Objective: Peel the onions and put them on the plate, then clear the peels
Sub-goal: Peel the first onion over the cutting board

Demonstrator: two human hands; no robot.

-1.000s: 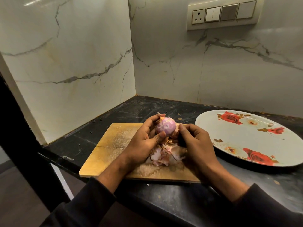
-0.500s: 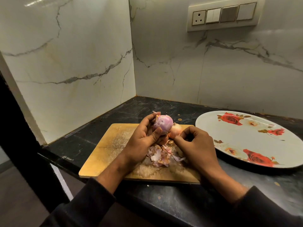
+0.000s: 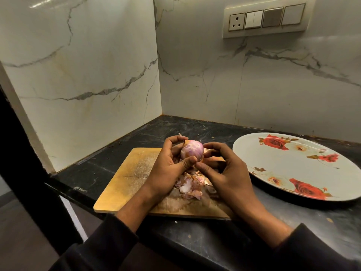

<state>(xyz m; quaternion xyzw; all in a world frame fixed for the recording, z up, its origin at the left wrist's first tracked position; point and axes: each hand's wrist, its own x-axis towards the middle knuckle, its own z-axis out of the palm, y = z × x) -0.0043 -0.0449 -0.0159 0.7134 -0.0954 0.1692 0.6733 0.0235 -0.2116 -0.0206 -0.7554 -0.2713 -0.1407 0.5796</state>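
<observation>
A pink-purple onion (image 3: pixel 192 151) is held above the wooden cutting board (image 3: pixel 132 178). My left hand (image 3: pixel 168 169) grips it from the left, thumb on its lower front. My right hand (image 3: pixel 224 173) curls round its right side, thumb tip at its lower edge and fingers behind it. A pile of onion peels (image 3: pixel 192 185) lies on the board under my hands. The white plate with red roses (image 3: pixel 297 167) stands to the right with no onion on it. A second onion seen earlier behind my hands is hidden.
The board lies near the front edge of the black counter (image 3: pixel 195 130), in a corner of marble walls. A switch panel (image 3: pixel 265 18) is on the back wall. Small peel bits dot the counter. A dark post (image 3: pixel 23 153) stands at left.
My right hand came up from the peel pile to the onion's right side. The left hand lifted and turned the onion slightly.
</observation>
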